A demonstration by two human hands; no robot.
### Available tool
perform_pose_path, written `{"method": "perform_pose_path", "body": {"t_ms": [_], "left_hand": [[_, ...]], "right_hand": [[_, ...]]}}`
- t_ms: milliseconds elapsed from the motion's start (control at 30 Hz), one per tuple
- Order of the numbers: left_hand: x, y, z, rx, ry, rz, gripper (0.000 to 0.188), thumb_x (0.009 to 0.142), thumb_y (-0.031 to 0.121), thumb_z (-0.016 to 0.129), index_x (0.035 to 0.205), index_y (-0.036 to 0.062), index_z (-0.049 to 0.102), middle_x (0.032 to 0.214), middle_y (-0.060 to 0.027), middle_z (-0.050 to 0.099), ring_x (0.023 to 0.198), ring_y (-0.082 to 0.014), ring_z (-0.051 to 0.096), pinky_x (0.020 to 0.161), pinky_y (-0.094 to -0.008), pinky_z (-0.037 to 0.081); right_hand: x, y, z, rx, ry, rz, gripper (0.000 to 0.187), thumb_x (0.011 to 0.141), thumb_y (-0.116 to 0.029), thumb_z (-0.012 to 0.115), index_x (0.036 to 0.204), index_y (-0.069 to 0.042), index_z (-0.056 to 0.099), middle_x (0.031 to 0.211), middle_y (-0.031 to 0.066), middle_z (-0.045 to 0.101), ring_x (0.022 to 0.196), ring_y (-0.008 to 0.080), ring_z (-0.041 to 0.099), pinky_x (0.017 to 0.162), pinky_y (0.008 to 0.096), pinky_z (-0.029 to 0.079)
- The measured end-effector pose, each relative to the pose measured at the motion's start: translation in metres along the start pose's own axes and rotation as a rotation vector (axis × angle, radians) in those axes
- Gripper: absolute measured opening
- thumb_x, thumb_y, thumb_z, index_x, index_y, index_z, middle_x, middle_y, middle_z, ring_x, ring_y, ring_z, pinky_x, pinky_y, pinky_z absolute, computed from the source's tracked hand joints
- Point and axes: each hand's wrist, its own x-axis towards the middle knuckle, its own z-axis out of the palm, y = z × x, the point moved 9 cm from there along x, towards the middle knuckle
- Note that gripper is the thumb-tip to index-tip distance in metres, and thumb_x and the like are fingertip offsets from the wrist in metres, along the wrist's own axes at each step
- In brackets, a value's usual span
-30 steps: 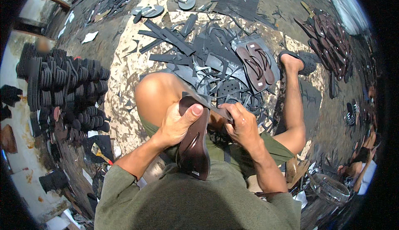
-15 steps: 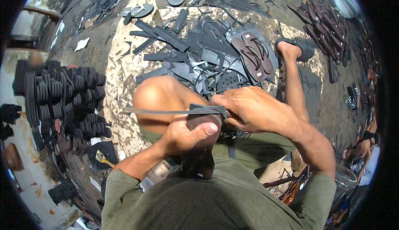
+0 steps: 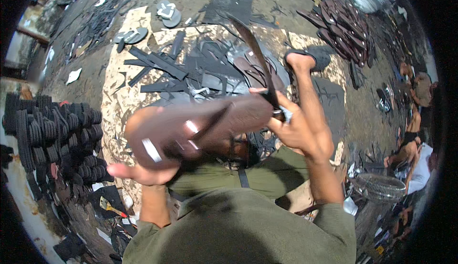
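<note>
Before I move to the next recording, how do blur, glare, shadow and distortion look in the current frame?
Head view: the brown sandal looks smeared, probably by motion, with bright glare near its strap; head view: the black strips look clearer than it; head view: a dark shadow falls across the shirt; head view: straight edges bend and the corners go black.

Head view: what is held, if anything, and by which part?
The left hand apparently supports a brown flip-flop beneath its labelled end; the right hand grips a knife, apparently by its handle.
</note>
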Motion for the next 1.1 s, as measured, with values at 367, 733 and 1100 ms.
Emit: {"method": "perform_pose_path", "body": {"t_ms": [367, 733, 1100], "left_hand": [[0.027, -0.086, -0.041, 0.190, 0.621, 0.047, 0.052, 0.096, 0.047, 0.072, 0.130, 0.0095, 0.059, 0.121, -0.0046, 0.066, 0.109, -0.0207, 0.065, 0.100, -0.0399, 0.053], [0.012, -0.078, -0.065, 0.315, 0.500, -0.022, 0.046, 0.096, 0.036, 0.074, 0.122, 0.0003, 0.060, 0.110, -0.0117, 0.069, 0.097, -0.0223, 0.070, 0.086, -0.0388, 0.060], [0.140, -0.216, -0.124, 0.352, 0.524, -0.400, 0.063, 0.098, 0.057, 0.065, 0.138, 0.0102, 0.053, 0.123, -0.0069, 0.063, 0.108, -0.0236, 0.064, 0.092, -0.0384, 0.051]], "right_hand": [[-0.074, 0.064, 0.053, -0.464, 0.276, -0.032, 0.060, 0.075, 0.011, 0.065, 0.131, -0.007, 0.063, 0.110, 0.0164, 0.070, 0.097, 0.0357, 0.070, 0.083, 0.0408, 0.056], [-0.001, 0.026, 0.069, 0.546, -0.055, 0.312, 0.023, 0.102, -0.025, 0.067, 0.112, -0.004, 0.065, 0.076, 0.0005, 0.067, 0.065, 0.0053, 0.063, 0.057, 0.0267, 0.048], [0.030, 0.068, -0.172, 0.716, 0.753, 0.001, 0.041, 0.097, -0.043, 0.072, 0.105, -0.004, 0.063, 0.083, 0.0036, 0.065, 0.062, 0.0089, 0.058, 0.052, 0.0237, 0.050]]}}
